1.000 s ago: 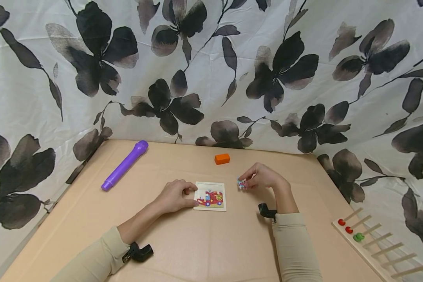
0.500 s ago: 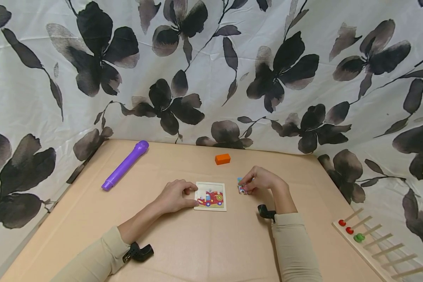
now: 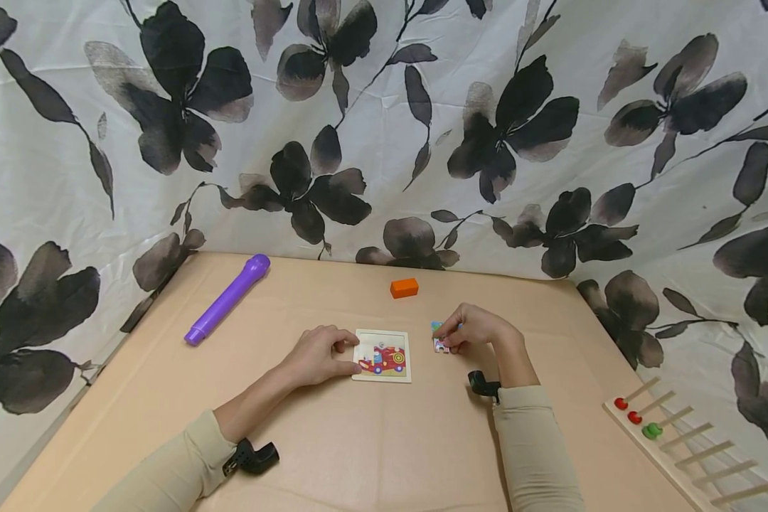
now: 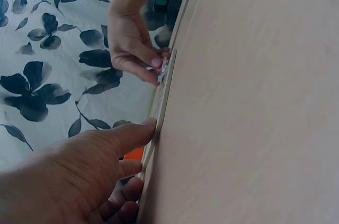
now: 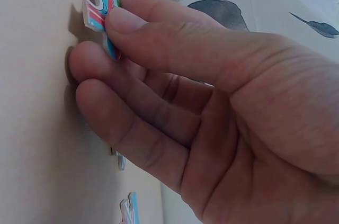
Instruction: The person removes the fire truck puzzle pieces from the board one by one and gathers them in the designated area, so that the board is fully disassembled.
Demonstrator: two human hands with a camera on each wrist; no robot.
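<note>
A square white-framed puzzle board (image 3: 382,378) with a red vehicle picture lies flat on the table. My left hand (image 3: 316,357) grips its left side, thumb near the lower corner and fingers at the upper one; the left wrist view shows this hand (image 4: 79,173) at the board's edge (image 4: 168,83). To the right of the board, my right hand (image 3: 483,328) pinches a small colourful puzzle piece (image 3: 439,344). The piece (image 5: 96,2) is tilted between thumb and forefinger in the right wrist view, other fingers of the hand (image 5: 212,86) curved beneath, its far part hidden.
An orange block (image 3: 404,288) stands behind the board, and a purple tube (image 3: 227,301) lies at the back left. At right is a wooden peg rack (image 3: 656,455) with red and green pieces. More small pieces (image 5: 130,209) show low in the right wrist view.
The piece has turned in my right hand's fingers, showing more of its lower part, and that hand has shifted slightly toward me. My left hand and the board have stayed put.
</note>
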